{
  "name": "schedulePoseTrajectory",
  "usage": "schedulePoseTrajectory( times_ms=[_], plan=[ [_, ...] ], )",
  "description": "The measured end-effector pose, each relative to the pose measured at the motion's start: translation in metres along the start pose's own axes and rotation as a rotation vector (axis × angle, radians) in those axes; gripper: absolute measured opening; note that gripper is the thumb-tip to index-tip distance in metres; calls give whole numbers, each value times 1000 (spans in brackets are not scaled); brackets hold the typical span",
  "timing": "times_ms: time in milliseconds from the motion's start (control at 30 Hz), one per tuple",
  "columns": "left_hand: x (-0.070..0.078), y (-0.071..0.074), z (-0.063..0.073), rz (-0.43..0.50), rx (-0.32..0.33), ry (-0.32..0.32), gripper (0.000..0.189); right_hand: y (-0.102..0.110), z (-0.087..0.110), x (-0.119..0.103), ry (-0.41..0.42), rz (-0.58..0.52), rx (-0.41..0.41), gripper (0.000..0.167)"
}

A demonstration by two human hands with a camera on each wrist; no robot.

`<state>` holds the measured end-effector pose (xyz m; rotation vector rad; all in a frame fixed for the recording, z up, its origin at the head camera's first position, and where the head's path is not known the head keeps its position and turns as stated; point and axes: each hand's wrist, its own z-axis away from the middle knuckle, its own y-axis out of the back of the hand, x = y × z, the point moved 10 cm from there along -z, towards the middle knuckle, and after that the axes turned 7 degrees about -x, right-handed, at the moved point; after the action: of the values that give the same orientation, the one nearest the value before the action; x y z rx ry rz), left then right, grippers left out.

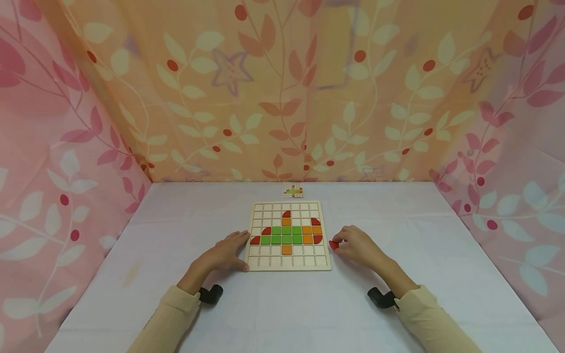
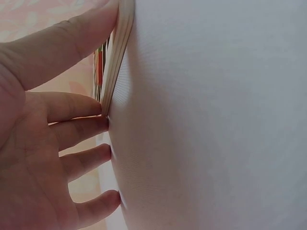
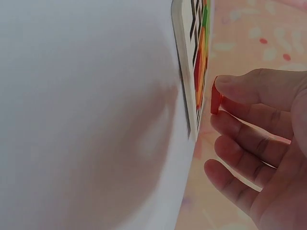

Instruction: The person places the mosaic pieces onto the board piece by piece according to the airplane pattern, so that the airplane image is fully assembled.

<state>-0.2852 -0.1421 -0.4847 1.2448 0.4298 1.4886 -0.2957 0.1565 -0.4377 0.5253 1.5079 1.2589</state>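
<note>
A square wooden grid board (image 1: 265, 262) lies on the table with green, orange and red pieces set in its cells. Along its left edge, my left hand (image 1: 227, 252) rests with fingers extended, fingertips and thumb touching the rim; in the left wrist view the thumb (image 2: 67, 40) lies against the board's side. To the right of the board, my right hand (image 1: 359, 245) pinches a red quarter-circle piece (image 1: 333, 244) between thumb and fingers. The right wrist view shows this red piece (image 3: 216, 95) held up off the table, apart from the board, the other fingers loosely bent.
A small pattern card (image 1: 293, 190) with a similar coloured figure lies behind the board, near the back curtain (image 1: 375, 122). White cloth covers the table (image 1: 282, 314). Patterned curtains stand at both sides. A black wrist camera (image 1: 212, 294) sits at each cuff.
</note>
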Motion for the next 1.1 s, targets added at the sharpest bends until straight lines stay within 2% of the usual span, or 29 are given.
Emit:
schedulePoseTrajectory(
  times_ms=[467,800,967,1100],
  plan=[
    [-1,0,-2,6,2,-6,97,-20,-16,-44,81,8,-40,16],
    [1,0,0,11,-3,-2,95,-33,-25,-75,173,65,-56,14],
    [1,0,0,-2,-2,-5,95,-38,-28,-88,203,53,-74,14],
    [2,0,-1,-9,-4,-5,95,-43,-30,-102,256,61,-84,17]
  ],
)
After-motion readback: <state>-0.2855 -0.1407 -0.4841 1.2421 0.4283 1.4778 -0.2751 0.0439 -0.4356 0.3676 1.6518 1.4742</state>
